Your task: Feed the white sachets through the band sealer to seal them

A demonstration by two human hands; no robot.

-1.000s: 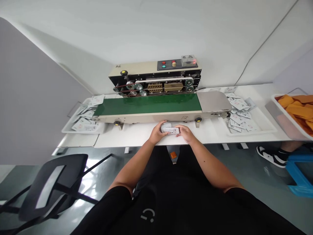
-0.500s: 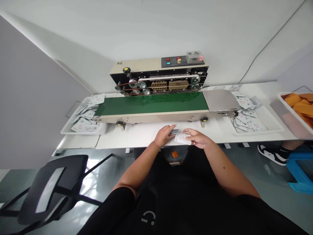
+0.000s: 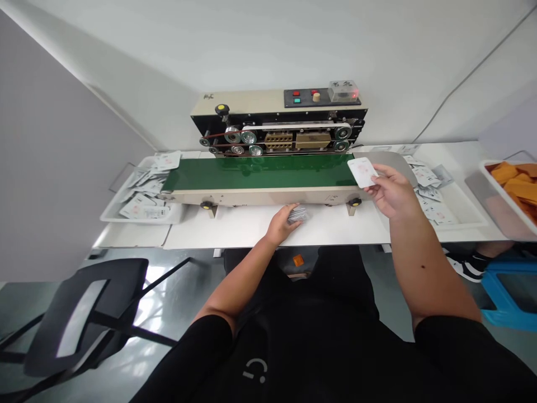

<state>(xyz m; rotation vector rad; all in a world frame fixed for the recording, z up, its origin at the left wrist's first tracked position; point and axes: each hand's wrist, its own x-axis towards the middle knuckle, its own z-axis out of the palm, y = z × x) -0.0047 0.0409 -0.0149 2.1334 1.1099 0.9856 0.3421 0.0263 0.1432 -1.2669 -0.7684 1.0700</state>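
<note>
Right hand point(image 3: 392, 193): pinches one white sachet point(image 3: 362, 172) by its edge, raised over the right end of the green conveyor belt point(image 3: 260, 172) of a continuous band sealer point(image 3: 279, 131). Left hand point(image 3: 282, 226): curled around a small stack of sachets point(image 3: 298, 215) at the white worktop point(image 3: 335, 226). Hands well apart, each holding its own item.

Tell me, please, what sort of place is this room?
Probably a small packing workshop: a band sealer with a green conveyor stands in the middle, and trays beside it hold printed sachets.
</note>
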